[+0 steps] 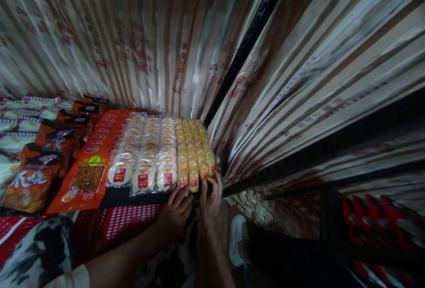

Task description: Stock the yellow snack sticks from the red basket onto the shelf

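Rows of small yellow-wrapped snack packets [194,180] with red labels stand at the right end of a dark shelf [133,198]. My left hand [177,206] is at their front edge, fingers slightly bent and spread, tips against the lowest left packets. Beside it, my right hand [210,197] has its thumb and fingers apart, touching the front right packets. Both palms are partly hidden from view. Immediately left are columns of clear-wrapped round white rice crackers [143,179] with red labels.
An orange bag of stick snacks [88,179], darker orange bags [31,182] and white packs [16,142] fill the shelf's left. Striped plastic sheeting [149,36] hangs behind. A black metal post [245,49] rises at the corner. Below are a red basket [133,217] and a white shoe [238,239].
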`<state>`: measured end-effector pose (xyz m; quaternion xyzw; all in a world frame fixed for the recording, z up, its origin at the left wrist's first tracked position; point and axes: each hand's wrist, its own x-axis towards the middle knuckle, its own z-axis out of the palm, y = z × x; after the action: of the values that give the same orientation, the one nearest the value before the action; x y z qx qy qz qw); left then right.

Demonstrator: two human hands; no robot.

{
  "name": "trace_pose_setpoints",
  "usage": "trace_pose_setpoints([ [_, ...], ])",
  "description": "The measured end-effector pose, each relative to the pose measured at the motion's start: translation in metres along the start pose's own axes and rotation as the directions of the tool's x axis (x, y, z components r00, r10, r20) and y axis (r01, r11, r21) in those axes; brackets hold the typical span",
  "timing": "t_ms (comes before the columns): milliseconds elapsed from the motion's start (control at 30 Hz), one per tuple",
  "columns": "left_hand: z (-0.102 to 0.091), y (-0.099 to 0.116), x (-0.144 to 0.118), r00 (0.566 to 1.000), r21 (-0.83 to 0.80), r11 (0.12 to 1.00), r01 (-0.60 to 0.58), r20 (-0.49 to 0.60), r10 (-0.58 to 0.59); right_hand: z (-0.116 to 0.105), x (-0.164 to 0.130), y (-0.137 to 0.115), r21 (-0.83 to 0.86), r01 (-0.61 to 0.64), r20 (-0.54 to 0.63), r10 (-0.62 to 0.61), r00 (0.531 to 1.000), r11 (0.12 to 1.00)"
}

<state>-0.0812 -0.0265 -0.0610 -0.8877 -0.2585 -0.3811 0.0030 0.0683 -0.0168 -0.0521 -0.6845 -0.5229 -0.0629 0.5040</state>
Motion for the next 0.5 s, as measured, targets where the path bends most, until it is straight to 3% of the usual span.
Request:
trace_pose_setpoints([
  [200, 0.003, 0.004, 0.002, 0.999, 0.016, 1.000, 0.011, 0.034, -0.011, -0.010, -0.014, -0.006, -0.046, 0.085, 0.003, -0.085, 0.996, 0.995],
  [500, 0.009, 0.003, 0.009, 0.983, 0.087, 0.996, 0.030, 0.177, -0.045, -0.017, -0.023, -0.011, 0.002, -0.017, 0.134, 0.017, 0.991, 1.000],
])
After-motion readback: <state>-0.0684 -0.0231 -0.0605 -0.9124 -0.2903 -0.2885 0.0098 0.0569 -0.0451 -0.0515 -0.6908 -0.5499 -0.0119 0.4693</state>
